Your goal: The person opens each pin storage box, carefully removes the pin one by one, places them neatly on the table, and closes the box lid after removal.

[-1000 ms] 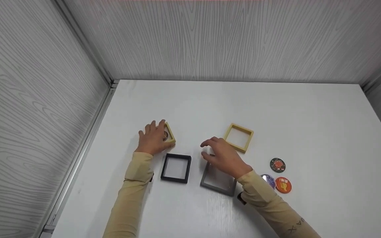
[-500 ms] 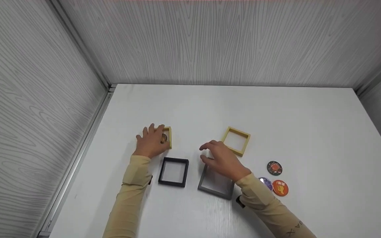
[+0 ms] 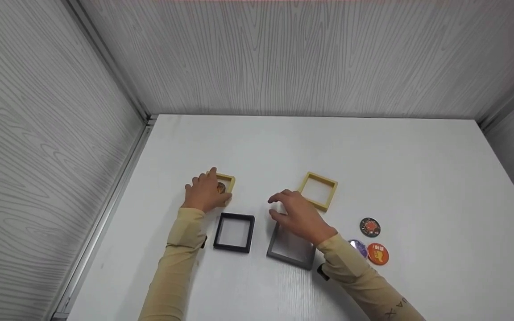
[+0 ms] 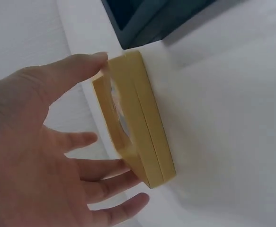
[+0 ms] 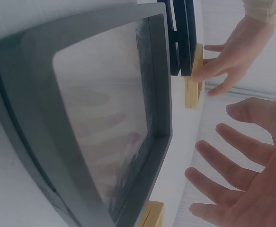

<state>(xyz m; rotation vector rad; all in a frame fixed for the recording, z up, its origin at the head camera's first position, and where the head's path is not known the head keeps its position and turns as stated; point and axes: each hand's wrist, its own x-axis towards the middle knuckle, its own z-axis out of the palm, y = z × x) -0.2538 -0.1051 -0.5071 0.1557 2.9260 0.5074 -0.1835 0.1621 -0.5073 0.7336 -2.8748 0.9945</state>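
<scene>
The left hand (image 3: 203,194) is reaching forward palm down, its thumb bearing on one end of a pale-yellow square frame (image 4: 145,118) and its fingertips on the opposite end, pinching the frame between them. A small round badge (image 3: 221,187) is showing inside that frame. The right hand (image 3: 301,217) is hovering above a large grey square frame with a clear pane (image 3: 289,260), thumb and fingers parted and gripping nothing.

The tan right sleeve (image 3: 359,276) is bearing dark letters, of which an A and an X are legible. A flat orange round badge (image 3: 378,254) is carrying yellow marking too small to read; the dark-green round badge with a red motif (image 3: 370,227) is likewise illegible.

The pinched frame is lying partly under the left hand, well apart from the right. A black square frame (image 3: 251,234) is lying near it, on the wearer's side. A second yellow square frame (image 3: 332,196) is lying just beyond the right hand. A purple round badge (image 3: 358,248) is lying beside the orange one, partly behind the right sleeve.
</scene>
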